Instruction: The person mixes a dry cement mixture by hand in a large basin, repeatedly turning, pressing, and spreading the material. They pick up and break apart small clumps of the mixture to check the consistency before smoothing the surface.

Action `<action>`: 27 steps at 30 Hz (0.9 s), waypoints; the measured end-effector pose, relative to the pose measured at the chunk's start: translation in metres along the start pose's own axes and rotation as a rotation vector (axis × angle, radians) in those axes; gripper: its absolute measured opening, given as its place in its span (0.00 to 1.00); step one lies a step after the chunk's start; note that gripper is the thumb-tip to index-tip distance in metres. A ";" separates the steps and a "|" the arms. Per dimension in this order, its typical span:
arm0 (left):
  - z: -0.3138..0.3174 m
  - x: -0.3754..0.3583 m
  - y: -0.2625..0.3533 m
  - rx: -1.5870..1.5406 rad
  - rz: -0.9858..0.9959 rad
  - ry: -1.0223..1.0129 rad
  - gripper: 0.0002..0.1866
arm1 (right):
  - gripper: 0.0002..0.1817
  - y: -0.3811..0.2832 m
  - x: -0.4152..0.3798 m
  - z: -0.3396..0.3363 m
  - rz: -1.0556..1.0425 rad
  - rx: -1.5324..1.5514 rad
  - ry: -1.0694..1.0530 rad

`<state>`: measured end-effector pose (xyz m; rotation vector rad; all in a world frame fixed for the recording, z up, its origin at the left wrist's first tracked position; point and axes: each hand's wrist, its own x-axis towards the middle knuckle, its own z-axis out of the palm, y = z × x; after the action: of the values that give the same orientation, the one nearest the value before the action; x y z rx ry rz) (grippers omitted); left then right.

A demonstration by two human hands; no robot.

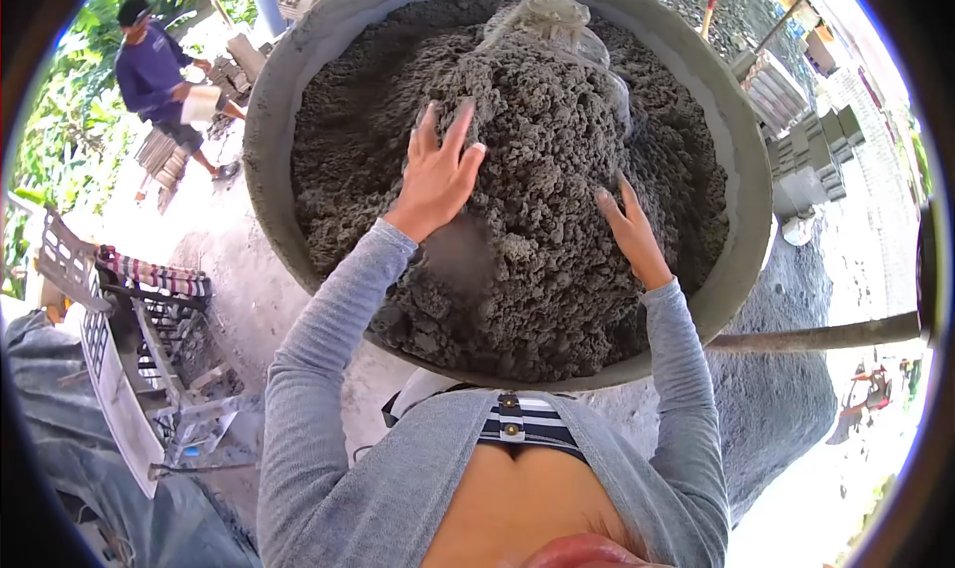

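Basin: a wide, round, grey basin with a thick rim (261, 150) stands in front of the person. The mound rises above its middle, so a hard outward push could send lumps over the six o'clock rim, onto the clothes.
Mix: a damp-looking, grey, crumbly mix (527, 270) lies inside the basin, heaped at centre and lower towards nine and three o'clock. Its loose flanks could slump if undercut.
Heap: a dark grey, fine-grained heap (771, 399) lies outside, at four to five o'clock.
Co-worker: a person in a purple top and dark cap (154, 71) is well apart, at ten o'clock.
Blocks: grey, rectangular, stacked blocks (801, 160) are outside at three o'clock.
Plastic: a clear, crumpled plastic piece (552, 16) sits partly buried at twelve o'clock; it could tear or get folded in if the mix shifts over it.
Left hand: the left hand (438, 175) is over the mound towards nine o'clock, palm down, fingers spread, pinching nothing; whether the palm presses the mix is hard to tell.
Right hand: the right hand (637, 238) is at the flank near four o'clock, fingers apart, fingertips beside the mix. Grit could scrape the bare skin.
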<state>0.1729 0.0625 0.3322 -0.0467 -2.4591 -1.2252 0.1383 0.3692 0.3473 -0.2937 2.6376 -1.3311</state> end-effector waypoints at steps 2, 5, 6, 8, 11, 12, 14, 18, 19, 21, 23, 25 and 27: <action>0.011 0.008 0.019 0.257 0.161 -0.122 0.29 | 0.49 0.004 -0.007 -0.010 -0.031 -0.046 0.060; 0.022 0.015 0.053 0.279 0.174 -0.297 0.28 | 0.50 0.010 -0.021 -0.028 -0.035 -0.156 0.127; 0.029 0.017 0.063 0.319 0.176 -0.367 0.27 | 0.50 0.013 -0.025 -0.038 -0.040 -0.200 0.134; 0.047 0.019 0.078 0.338 0.209 -0.361 0.29 | 0.50 0.023 -0.030 -0.056 -0.017 -0.192 0.158; 0.068 0.014 0.094 0.251 0.244 -0.358 0.32 | 0.49 0.039 -0.035 -0.066 0.031 -0.213 0.238; 0.076 0.011 0.101 0.246 0.241 -0.380 0.33 | 0.49 0.040 -0.038 -0.068 0.036 -0.208 0.245; 0.094 0.007 0.113 0.230 0.266 -0.412 0.34 | 0.49 0.039 -0.044 -0.072 0.067 -0.227 0.300; 0.129 0.014 0.121 0.095 0.395 -0.378 0.30 | 0.38 0.048 -0.050 -0.068 -0.036 -0.238 0.371; 0.135 0.015 0.124 0.052 0.402 -0.371 0.29 | 0.35 0.049 -0.055 -0.065 -0.108 -0.302 0.434; 0.141 0.012 0.127 0.008 0.387 -0.442 0.28 | 0.35 0.062 -0.058 -0.061 -0.116 -0.311 0.465; 0.143 0.006 0.121 -0.038 0.324 -0.523 0.25 | 0.33 0.067 -0.060 -0.056 -0.132 -0.306 0.484; 0.145 0.002 0.110 -0.096 0.266 -0.610 0.23 | 0.31 0.073 -0.055 -0.049 -0.085 -0.119 0.337; 0.151 -0.003 0.090 -0.165 0.244 -0.732 0.19 | 0.25 0.055 -0.057 -0.042 -0.159 0.098 0.095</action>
<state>0.1438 0.2353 0.3176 -0.9656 -2.7948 -1.4765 0.1775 0.4479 0.3308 -0.4460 2.6626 -1.5545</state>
